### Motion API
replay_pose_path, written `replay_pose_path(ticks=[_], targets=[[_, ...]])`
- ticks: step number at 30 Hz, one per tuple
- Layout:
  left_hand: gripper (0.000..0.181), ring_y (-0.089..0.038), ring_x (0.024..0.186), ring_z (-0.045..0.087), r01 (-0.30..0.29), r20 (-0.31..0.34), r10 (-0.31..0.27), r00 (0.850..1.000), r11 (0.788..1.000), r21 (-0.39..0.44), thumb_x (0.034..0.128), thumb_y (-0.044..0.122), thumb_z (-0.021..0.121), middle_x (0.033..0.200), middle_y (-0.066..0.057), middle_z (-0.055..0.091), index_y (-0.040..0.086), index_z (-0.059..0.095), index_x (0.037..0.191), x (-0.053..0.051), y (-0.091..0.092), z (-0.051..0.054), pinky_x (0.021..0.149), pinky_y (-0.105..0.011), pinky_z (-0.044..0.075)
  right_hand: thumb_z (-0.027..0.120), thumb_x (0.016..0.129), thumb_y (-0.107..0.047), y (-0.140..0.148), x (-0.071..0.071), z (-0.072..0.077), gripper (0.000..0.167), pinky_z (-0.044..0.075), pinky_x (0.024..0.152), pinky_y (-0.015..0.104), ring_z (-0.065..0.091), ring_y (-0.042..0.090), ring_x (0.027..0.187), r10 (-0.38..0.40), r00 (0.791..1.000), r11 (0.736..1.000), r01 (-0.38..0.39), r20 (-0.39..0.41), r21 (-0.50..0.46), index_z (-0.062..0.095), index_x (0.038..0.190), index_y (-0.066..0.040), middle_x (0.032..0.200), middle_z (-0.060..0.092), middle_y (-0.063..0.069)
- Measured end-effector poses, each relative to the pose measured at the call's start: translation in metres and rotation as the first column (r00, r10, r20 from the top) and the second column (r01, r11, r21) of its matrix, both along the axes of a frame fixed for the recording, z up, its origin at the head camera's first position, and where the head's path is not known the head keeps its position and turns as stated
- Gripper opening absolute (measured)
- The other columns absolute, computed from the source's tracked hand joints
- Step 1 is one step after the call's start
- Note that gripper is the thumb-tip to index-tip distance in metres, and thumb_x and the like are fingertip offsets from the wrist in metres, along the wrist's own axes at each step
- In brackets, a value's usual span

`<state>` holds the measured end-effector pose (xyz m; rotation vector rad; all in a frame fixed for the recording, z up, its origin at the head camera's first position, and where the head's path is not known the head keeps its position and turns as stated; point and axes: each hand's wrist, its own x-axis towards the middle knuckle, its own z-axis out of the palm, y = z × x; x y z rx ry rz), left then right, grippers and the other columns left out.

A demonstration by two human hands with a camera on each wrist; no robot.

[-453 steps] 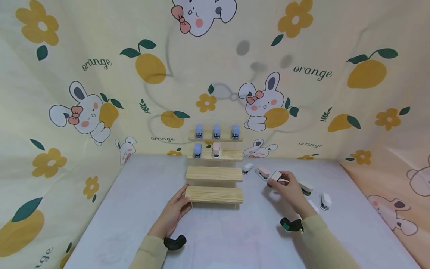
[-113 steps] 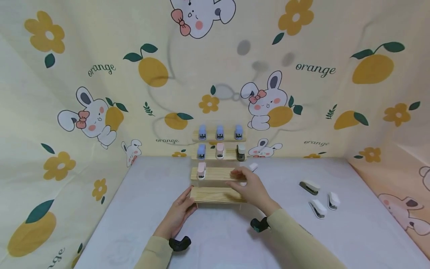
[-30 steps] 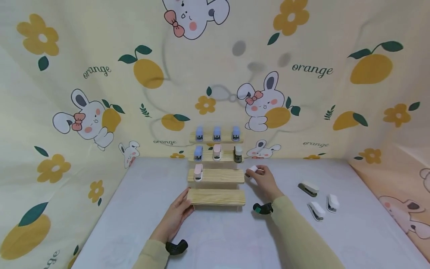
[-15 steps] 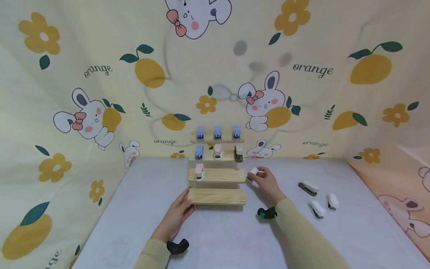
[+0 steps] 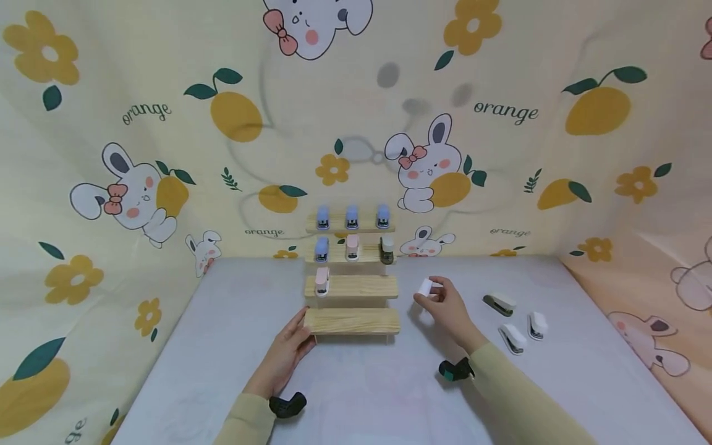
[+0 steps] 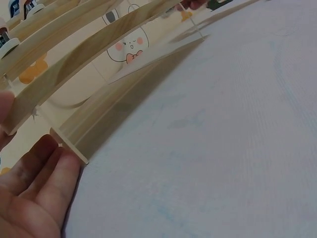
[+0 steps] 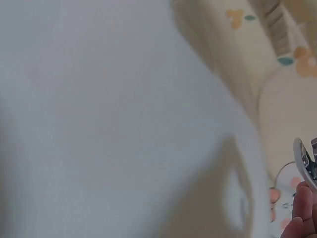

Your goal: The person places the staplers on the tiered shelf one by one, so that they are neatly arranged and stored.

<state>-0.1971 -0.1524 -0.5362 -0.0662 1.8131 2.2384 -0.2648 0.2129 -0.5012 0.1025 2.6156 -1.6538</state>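
Note:
A stepped wooden display rack [image 5: 350, 285] stands on the table. My left hand [image 5: 283, 355] grips the left end of its lowest board, with the thumb at the board and the fingers [image 6: 62, 171] against the side support. My right hand [image 5: 447, 312] pinches a small white stapler [image 5: 425, 288] above the table, right of the rack. Part of that stapler's metal jaw [image 7: 303, 161] shows at the right wrist view's edge. Blue staplers [image 5: 352, 217] fill the top tier. Below them are a blue [image 5: 321, 249], a pink [image 5: 352, 246] and a white dark-based stapler [image 5: 386, 249]. Another pink stapler [image 5: 322, 281] sits on the third tier's left end.
Right of my right hand lie a white stapler with a dark green base [image 5: 500, 304] and two white staplers, one nearer [image 5: 512, 339] and one farther right [image 5: 537, 326]. A patterned cloth backdrop [image 5: 250, 185] rises behind and beside the table [image 5: 367, 395].
Since the oldest frame, a dark-based stapler and a pink stapler have come onto the rack. Lately my right hand has lifted the white stapler and moved right; the left hand stays.

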Motion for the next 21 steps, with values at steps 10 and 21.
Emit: replay_pose_path(ticks=[10,21], targets=[[0.058,-0.027,0.137,0.035,0.015,0.001,-0.015,1.000,1.000,0.020,0.1019,0.023,0.050,0.159,-0.013,0.016,0.024,0.025,0.154,-0.002,-0.003,-0.002,0.108,-0.038,0.036,0.073,0.080,-0.052,-0.002,0.019,0.021,0.076,0.048,0.071,0.031,0.051,0.022,0.097,0.063,0.985,0.992,-0.044,-0.164,0.117,0.040,0.136,-0.013,0.117,0.057,0.009],[0.058,-0.028,0.137,0.034,0.006,0.007,-0.006,1.000,1.000,0.015,0.1019,0.022,0.049,0.159,-0.014,0.016,0.024,0.025,0.154,-0.003,-0.003,-0.004,0.108,-0.039,0.036,0.075,0.079,-0.051,-0.028,0.027,0.039,0.069,0.045,0.070,0.030,0.054,0.027,0.091,0.143,0.949,0.986,-0.111,-0.282,0.126,0.046,0.132,-0.018,0.108,0.061,0.004]])
